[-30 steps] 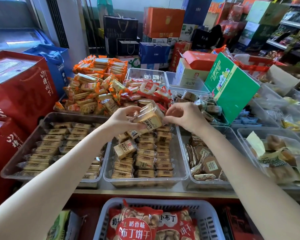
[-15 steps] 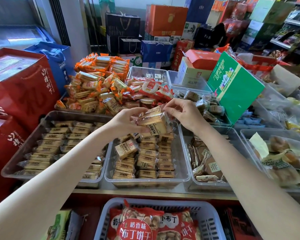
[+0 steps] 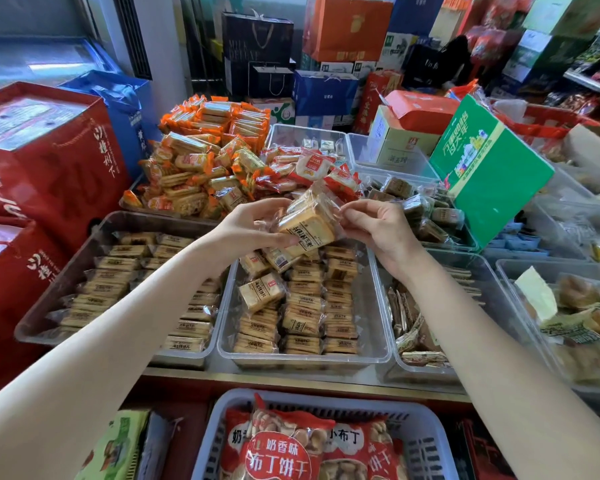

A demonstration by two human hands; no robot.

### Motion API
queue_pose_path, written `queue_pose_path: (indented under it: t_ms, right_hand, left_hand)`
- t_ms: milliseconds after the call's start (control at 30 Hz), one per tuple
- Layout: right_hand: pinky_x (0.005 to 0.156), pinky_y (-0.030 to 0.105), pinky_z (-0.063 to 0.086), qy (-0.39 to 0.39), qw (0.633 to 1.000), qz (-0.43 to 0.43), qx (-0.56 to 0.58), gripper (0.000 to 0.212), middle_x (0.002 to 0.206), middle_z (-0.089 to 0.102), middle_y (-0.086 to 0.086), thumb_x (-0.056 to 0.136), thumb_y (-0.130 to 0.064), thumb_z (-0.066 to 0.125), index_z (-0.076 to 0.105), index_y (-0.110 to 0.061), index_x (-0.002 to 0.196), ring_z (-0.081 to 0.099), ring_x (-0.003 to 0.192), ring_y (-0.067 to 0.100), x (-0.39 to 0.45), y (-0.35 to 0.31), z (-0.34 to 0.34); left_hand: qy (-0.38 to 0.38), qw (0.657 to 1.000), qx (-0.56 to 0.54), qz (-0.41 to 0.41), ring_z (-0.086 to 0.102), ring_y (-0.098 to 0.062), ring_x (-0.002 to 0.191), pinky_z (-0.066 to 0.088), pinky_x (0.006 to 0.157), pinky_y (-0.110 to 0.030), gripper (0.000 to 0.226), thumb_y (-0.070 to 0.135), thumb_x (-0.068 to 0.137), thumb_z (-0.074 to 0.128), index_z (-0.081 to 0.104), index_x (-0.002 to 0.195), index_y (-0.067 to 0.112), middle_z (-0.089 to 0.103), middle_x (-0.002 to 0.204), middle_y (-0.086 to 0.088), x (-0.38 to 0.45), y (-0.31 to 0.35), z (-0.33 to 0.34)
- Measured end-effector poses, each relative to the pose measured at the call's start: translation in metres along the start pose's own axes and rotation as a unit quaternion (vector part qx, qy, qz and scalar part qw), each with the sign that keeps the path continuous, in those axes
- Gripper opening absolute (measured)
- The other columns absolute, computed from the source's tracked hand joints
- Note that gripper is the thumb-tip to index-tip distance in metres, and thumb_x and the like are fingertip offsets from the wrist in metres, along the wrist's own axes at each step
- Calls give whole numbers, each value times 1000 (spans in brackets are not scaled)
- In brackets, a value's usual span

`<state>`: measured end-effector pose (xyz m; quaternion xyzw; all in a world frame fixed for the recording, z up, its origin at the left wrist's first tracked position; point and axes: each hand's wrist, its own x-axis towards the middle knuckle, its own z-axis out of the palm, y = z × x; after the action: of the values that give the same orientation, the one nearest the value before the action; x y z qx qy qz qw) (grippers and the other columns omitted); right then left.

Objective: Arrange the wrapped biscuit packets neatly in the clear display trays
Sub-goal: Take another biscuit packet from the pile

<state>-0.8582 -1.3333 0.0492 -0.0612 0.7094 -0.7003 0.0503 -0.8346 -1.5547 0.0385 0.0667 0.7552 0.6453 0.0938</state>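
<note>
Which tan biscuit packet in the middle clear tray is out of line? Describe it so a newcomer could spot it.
Start at the middle clear plastic tray, directly below the tan packets held between the left hand and the right hand. In its left column lies one tan wrapped biscuit packet. Unlike the flat-stacked rows around it, it sits on top, tilted, its broad face showing a small red logo.

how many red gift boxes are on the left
2. One red box stands at the far left beside the blue bag; the other red box sits nearer, below it. More may be hidden out of frame.
</note>
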Motion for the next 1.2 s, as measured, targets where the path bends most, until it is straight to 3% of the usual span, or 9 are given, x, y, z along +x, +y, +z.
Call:
queue_pose_path:
  t_ms: [200, 300, 367, 433, 567, 700, 833, 967, 1200]
  right_hand:
    - [71, 26, 56, 56, 968, -37, -243, 20, 77, 70, 4, 87, -2, 63, 68, -18, 76, 68, 73, 17, 17, 25, 19]
    - [72, 31, 57, 93, 960, -5, -264, 22, 81, 71, 8, 88, -3, 60, 64, -19, 74, 69, 75, 20, 27, 38, 21]
    - [69, 28, 57, 50, 955, 36, -290, 17, 81, 69, 6, 89, -2, 58, 65, -14, 78, 68, 73, 20, 27, 48, 24]
    - [65, 22, 55, 9, 951, 63, -303, 12, 83, 68, 7, 91, -2, 57, 65, -9, 87, 66, 69, 16, 25, 59, 30]
    - [60, 16, 53, -33, 940, 76, -332, 10, 83, 67, 7, 91, -4, 56, 65, -8, 89, 65, 68, 14, 27, 77, 44]
    - [79, 33, 55, -61, 913, 63, -398, 11, 87, 69, 8, 90, -8, 57, 65, -15, 85, 66, 83, 21, 33, 91, 42]
    - [82, 26, 45, -47, 885, 74, -456, 17, 104, 67, 10, 92, -8, 52, 68, -14, 93, 58, 92, 20, 37, 110, 20]
    - [95, 30, 41, 3, 839, 106, -534, 34, 128, 57, 17, 91, 0, 48, 58, -3, 123, 52, 117, 30, 43, 131, -14]
    - [117, 35, 17, -71, 756, 77, -646, 73, 158, 12, 12, 90, 3, 53, 13, -4, 150, 14, 145, 27, 76, 166, -33]
  left_hand:
    - [49, 996, 68, -42, 62, -6, 90, 49, 71, -9, 58, 10, 73, 77, 55, 125, 22, 64, 109, 4, 0, -21, -15]
    - [158, 981, 26, -106, 66, -5, 71, 53, 57, -14, 36, 22, 81, 72, 60, 114, 15, 67, 92, -1, 1, -46, -38]
    - [226, 957, 20, -183, 66, -8, 61, 49, 49, -17, 33, 32, 86, 66, 63, 106, 6, 69, 86, -9, 1, -70, -56]
    - [235, 935, 39, -263, 66, -18, 73, 53, 54, -22, 42, 40, 87, 62, 65, 103, 1, 69, 95, -15, -2, -96, -66]
    - [179, 919, 123, -330, 62, -30, 102, 49, 89, -38, 51, 41, 89, 59, 58, 117, -2, 64, 100, -11, -9, -133, -56]
    - [196, 862, 397, -245, 42, -37, 124, 36, 103, -45, 54, 34, 92, 53, 41, 136, 5, 47, 134, -19, 0, -131, -42]
    - [200, 871, 444, -71, 28, -32, 135, 25, 111, -42, 54, 12, 91, 50, 34, 142, 5, 34, 146, -17, 16, -118, -12]
    - [93, 867, 486, 56, 23, -27, 140, 16, 114, -35, 57, 6, 90, 46, 30, 145, 6, 29, 150, -13, 34, -113, 32]
    - [-128, 772, 622, 30, 0, -21, 146, -1, 118, -37, 58, 14, 97, 32, 8, 150, 5, 4, 158, -11, 69, -125, 81]
